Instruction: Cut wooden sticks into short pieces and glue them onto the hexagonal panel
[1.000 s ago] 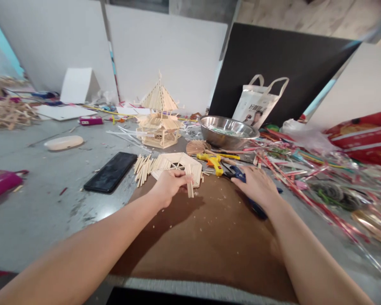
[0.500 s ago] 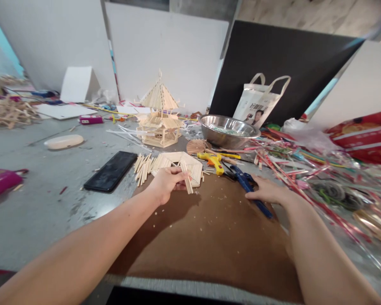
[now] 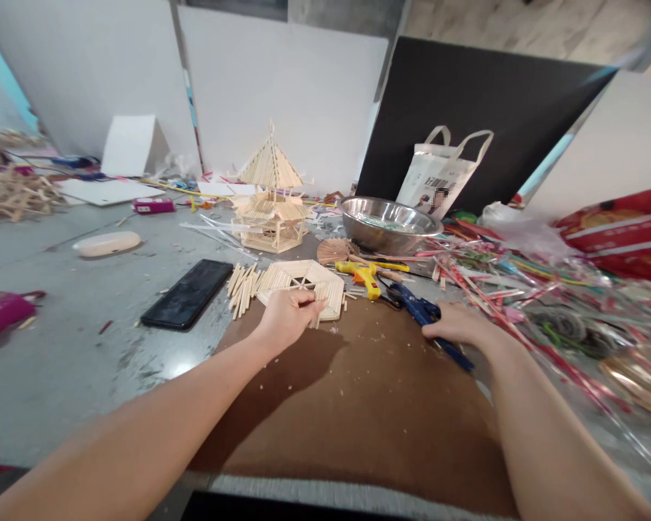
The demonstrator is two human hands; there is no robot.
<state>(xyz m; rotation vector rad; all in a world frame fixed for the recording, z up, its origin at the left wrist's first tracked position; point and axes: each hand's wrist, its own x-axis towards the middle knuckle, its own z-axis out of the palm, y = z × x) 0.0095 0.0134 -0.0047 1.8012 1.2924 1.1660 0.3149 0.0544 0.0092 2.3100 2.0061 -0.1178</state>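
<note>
My left hand (image 3: 285, 320) is closed in a pinch around a few short wooden sticks (image 3: 320, 298), held over the near edge of a flat six-sided stick panel (image 3: 334, 295). The panel has a dark gap at its centre. Loose sticks (image 3: 241, 291) lie to its left. My right hand (image 3: 458, 323) is closed around a blue glue gun (image 3: 417, 305) lying at the brown board's right side; some of its fingers are hidden. A yellow glue gun (image 3: 365, 278) rests between the panel and the blue one. Behind stands a small stick-built pagoda (image 3: 274, 213).
A black phone (image 3: 187, 295) lies left of the brown board (image 3: 358, 412). A steel bowl (image 3: 388, 224) and a white bag (image 3: 439, 177) stand at the back. Tangled plastic strips (image 3: 499, 282) crowd the right. A white oval object (image 3: 107, 244) is at left.
My right hand has gone from resting by the blue glue gun to closing around it, and the gun has shifted slightly. My left hand has tilted the sticks and moved slightly left.
</note>
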